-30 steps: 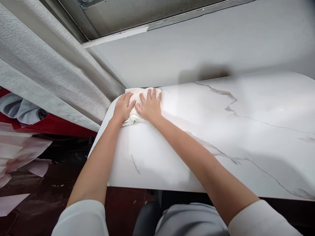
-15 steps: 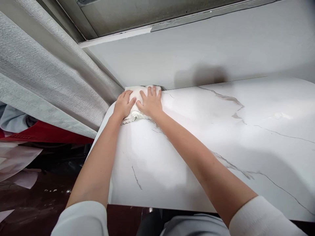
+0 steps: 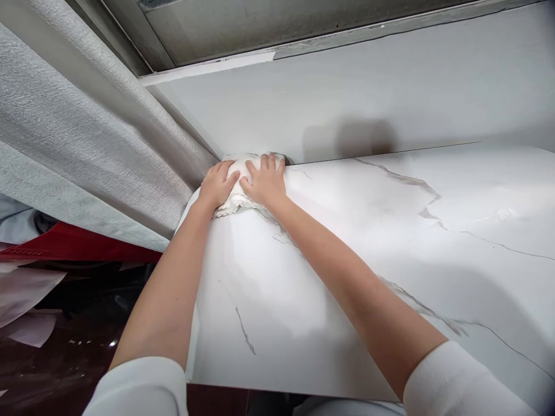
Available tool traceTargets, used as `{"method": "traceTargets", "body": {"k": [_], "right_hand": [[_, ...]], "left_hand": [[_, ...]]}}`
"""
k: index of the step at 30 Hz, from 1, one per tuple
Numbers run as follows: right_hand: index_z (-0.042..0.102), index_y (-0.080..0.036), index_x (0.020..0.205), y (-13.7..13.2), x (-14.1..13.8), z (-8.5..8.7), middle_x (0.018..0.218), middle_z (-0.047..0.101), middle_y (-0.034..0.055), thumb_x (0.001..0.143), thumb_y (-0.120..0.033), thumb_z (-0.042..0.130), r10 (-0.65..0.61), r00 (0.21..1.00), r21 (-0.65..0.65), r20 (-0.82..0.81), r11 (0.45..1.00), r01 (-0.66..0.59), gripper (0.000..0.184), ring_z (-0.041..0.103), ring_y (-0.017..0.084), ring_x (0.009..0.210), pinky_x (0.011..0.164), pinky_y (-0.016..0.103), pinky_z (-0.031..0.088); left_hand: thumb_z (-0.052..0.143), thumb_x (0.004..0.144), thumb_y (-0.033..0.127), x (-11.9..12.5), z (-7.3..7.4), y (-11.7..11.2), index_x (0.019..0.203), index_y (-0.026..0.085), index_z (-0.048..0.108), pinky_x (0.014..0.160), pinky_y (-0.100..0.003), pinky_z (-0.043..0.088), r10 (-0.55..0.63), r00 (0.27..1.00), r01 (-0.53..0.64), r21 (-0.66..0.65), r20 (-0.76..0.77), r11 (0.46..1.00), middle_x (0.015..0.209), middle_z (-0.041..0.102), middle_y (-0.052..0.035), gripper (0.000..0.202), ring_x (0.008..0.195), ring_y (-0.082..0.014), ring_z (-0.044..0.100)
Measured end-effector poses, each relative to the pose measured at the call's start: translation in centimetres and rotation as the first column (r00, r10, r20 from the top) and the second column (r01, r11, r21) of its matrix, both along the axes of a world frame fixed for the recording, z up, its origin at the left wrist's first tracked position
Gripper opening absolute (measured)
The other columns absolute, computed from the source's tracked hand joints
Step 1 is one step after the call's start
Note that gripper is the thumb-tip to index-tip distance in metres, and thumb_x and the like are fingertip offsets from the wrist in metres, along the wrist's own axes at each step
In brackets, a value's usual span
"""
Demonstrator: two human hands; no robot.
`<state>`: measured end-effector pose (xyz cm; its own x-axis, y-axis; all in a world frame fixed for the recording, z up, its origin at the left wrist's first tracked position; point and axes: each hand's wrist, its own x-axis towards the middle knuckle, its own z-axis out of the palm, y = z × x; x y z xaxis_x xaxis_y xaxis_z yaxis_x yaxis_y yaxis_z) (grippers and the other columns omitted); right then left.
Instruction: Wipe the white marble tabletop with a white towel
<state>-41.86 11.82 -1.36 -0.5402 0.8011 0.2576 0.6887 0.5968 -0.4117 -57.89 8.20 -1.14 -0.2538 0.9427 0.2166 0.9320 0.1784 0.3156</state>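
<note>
The left hand (image 3: 218, 184) and right hand (image 3: 267, 184) are resting side by side, each grip spread rather than pinching, on the cloth (image 3: 236, 200) at the far left corner of the surface (image 3: 286, 312), probably so their weight is bearing evenly on it.

A white cloth (image 3: 239, 200) lies on the grey-veined white tabletop (image 3: 286, 306).

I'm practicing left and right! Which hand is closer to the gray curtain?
The left. The left hand presses on the side of the white cloth toward the curtain; the right hand presses on its other side, farther away.
</note>
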Motion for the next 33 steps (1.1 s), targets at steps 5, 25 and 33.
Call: {"method": "traceTargets", "body": {"k": [5, 25, 33], "right_hand": [[0.048, -0.014, 0.147, -0.5, -1.0, 0.1, 0.157, 0.036, 0.0202, 0.100, -0.037, 0.037, 0.020, 1.000, -0.007, -0.001, 1.000, -0.020, 0.054, 0.019, 0.042, 0.149, 0.116, 0.069, -0.001], [0.040, -0.014, 0.153, -7.2, -1.2, 0.3, 0.162, 0.028, 0.0232, 0.101, -0.036, 0.034, 0.100, 0.995, -0.015, -0.002, 0.995, -0.100, 0.056, 0.015, 0.037, 0.152, 0.117, 0.069, 0.000], [0.042, -0.014, 0.151, -11.7, 0.8, 0.3, 0.160, 0.030, 0.0265, 0.101, -0.034, 0.036, 0.120, 0.993, 0.024, -0.022, 0.993, -0.119, 0.054, 0.018, 0.038, 0.151, 0.117, 0.068, 0.006]], "left_hand": [[0.036, 0.094, 0.049, -1.5, -0.1, -0.5, 0.140, 0.025, 0.052, 0.116, -0.055, 0.032, 0.000, 1.000, 0.000, -0.005, -0.004, 1.000, 0.147, 0.053, -0.0094, 0.055, 0.138, -0.0345, 0.044], [0.031, 0.097, 0.055, -2.9, -0.4, -7.3, 0.144, 0.023, 0.047, 0.122, -0.049, 0.023, -0.062, 0.997, 0.063, 0.019, -0.046, 0.998, 0.155, 0.046, -0.0095, 0.059, 0.145, -0.0277, 0.036], [0.028, 0.097, 0.053, -1.0, -0.5, -12.1, 0.144, 0.017, 0.046, 0.122, -0.048, 0.025, -0.065, 0.994, 0.067, 0.013, -0.089, 0.998, 0.153, 0.046, -0.0143, 0.062, 0.144, -0.0281, 0.037]]}}
